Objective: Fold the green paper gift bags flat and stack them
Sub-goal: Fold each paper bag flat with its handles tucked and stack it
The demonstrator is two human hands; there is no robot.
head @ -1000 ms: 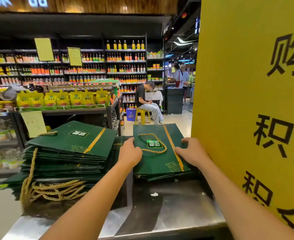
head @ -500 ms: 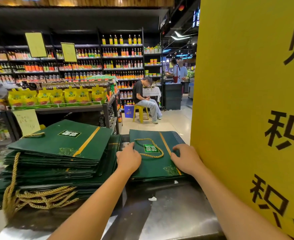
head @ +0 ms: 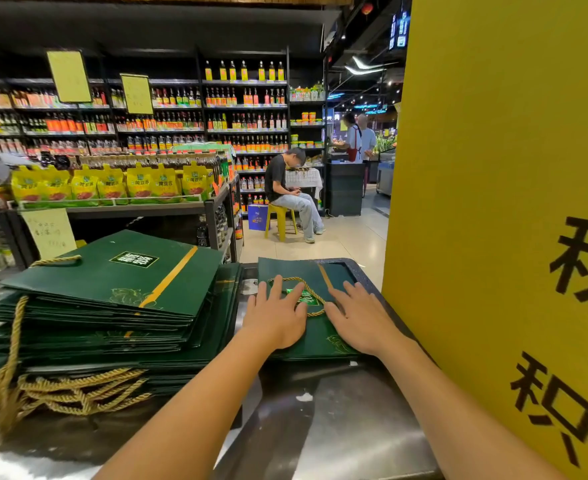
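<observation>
A flat green gift bag (head: 287, 270) with a gold stripe and a gold rope handle (head: 306, 289) lies on top of a small pile on the metal counter (head: 337, 417). My left hand (head: 273, 317) rests palm down on its left half, fingers spread. My right hand (head: 356, 318) presses flat on its right half, fingers apart. To the left stands a tall stack of folded green bags (head: 112, 306), its gold rope handles (head: 67, 393) hanging over the near side.
A big yellow sign (head: 500, 202) with black characters walls off the right side, close to my right arm. Behind the counter are store shelves (head: 168, 126), a display of yellow pouches (head: 112, 183), a seated person (head: 285, 192) and two people standing farther back.
Both hands left the bag's side edges and moved inward onto its top, now lying flat with fingers spread. The view shifted slightly.
</observation>
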